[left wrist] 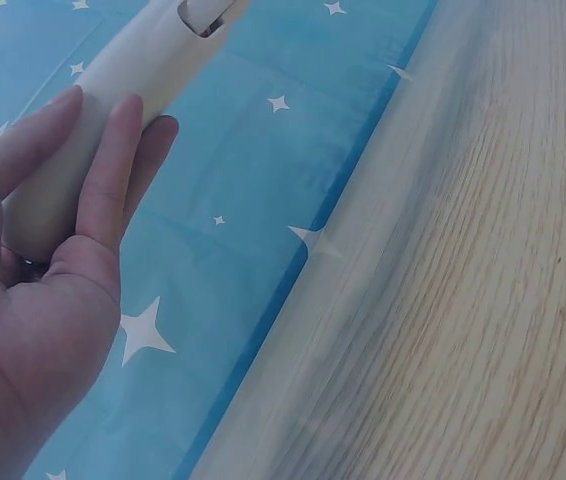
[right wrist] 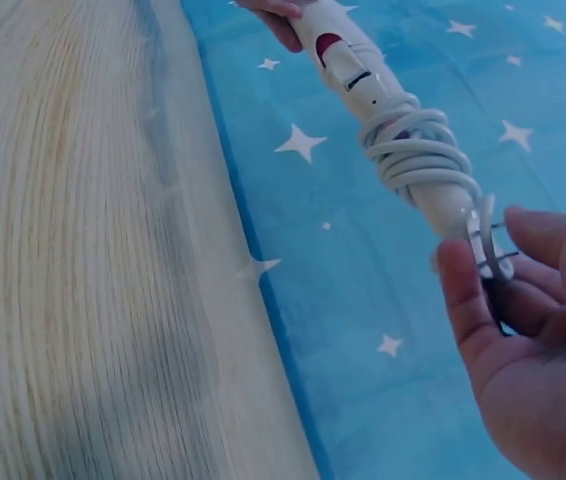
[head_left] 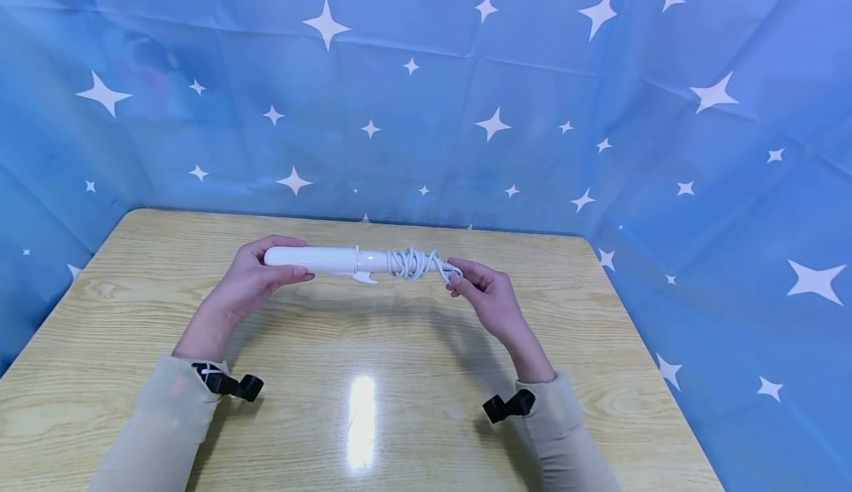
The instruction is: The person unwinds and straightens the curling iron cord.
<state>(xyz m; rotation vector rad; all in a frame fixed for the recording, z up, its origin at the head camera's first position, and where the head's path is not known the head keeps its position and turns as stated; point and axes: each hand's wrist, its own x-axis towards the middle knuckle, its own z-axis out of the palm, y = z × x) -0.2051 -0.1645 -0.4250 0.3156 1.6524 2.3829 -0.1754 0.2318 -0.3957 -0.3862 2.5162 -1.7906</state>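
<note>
A white curling iron [head_left: 313,257], with a small thumb lever [head_left: 363,277] near its middle, is held level above the table. My left hand [head_left: 256,274] grips its thick rounded end between thumb and fingers, and the left wrist view shows the fingers around that smooth barrel [left wrist: 113,100]. Its pale cord [head_left: 411,263] is wound in several loops around the thinner handle. At the handle's end my right hand [head_left: 486,292] pinches the end of the cord. In the right wrist view, thin dark prongs show by those fingertips, partly hidden by the hand [right wrist: 533,330].
Beneath is a light wood-grain table [head_left: 299,418] with a bright light reflection. A blue cloth with white stars [head_left: 426,152] hangs behind it and along its sides. Each wrist carries a small black camera mount [head_left: 229,382].
</note>
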